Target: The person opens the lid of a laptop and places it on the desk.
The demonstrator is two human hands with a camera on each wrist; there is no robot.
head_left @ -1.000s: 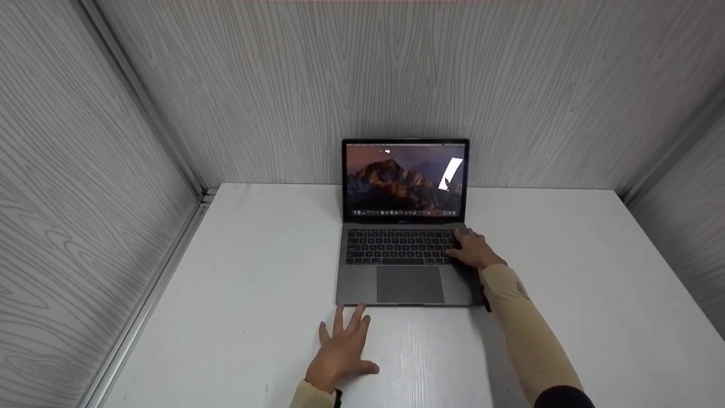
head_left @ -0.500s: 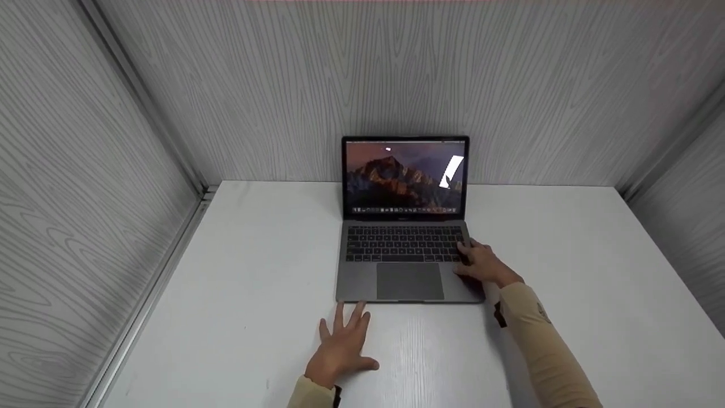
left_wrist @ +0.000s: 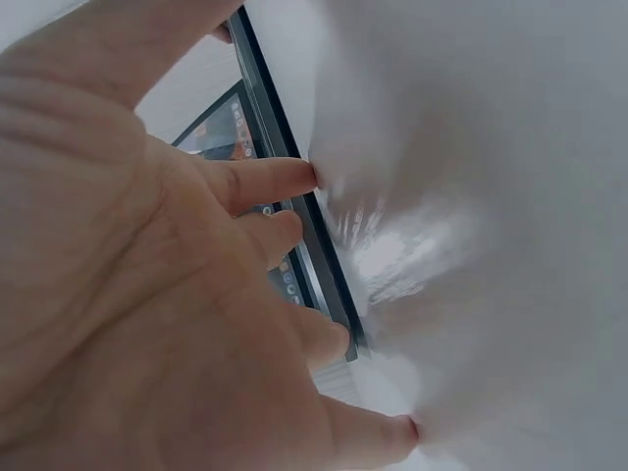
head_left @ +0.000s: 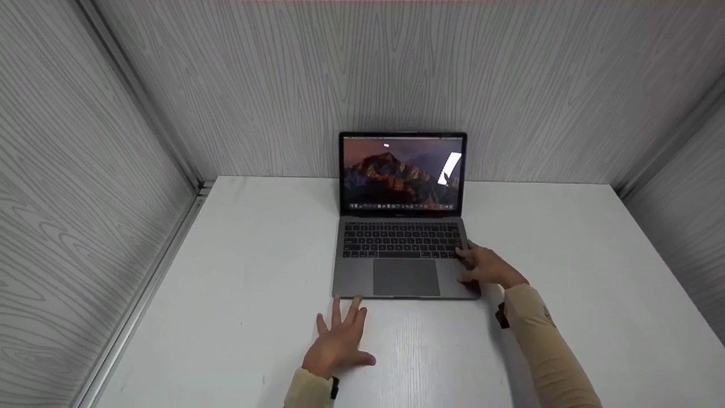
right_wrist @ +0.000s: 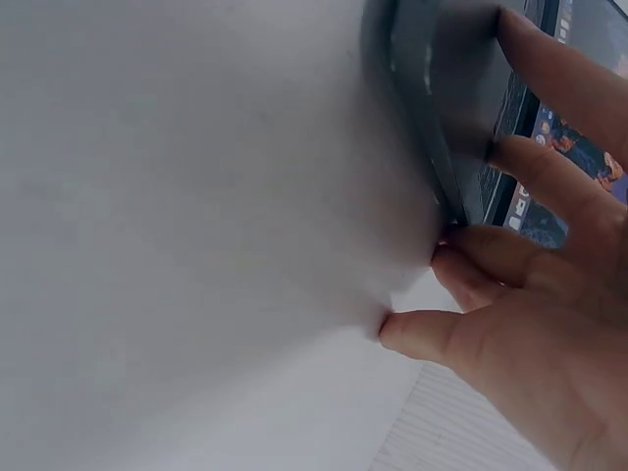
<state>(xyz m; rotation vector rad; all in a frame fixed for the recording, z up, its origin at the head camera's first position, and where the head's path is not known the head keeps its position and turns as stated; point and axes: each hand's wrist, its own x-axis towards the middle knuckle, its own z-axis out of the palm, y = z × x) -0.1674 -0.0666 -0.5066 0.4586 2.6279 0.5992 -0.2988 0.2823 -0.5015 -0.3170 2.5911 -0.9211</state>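
Observation:
A grey laptop (head_left: 354,280) stands unfolded on the white table, its screen (head_left: 402,175) lit with a mountain picture. My left hand (head_left: 337,345) lies in front of it with fingers spread. In the left wrist view, the fingertips (left_wrist: 306,175) reach the laptop's front edge, and the outermost finger touches the table. My right hand (head_left: 490,267) is at the right side of the base. Its thumb and index finger rest on top, by the keyboard (head_left: 402,239). The other fingers (right_wrist: 422,334) lie along the side edge and on the table in the right wrist view.
The white table (head_left: 255,255) extends on both sides of the laptop. A grey wood-grain panel (head_left: 272,90) rises close behind the screen. Similar panels stand left (head_left: 73,198) and right (head_left: 685,226), with a metal rail along the left one.
My right hand has slid off the right part of the keyboard, down and outward to the base's right edge. My left hand and the laptop keep their places; the view has shifted slightly.

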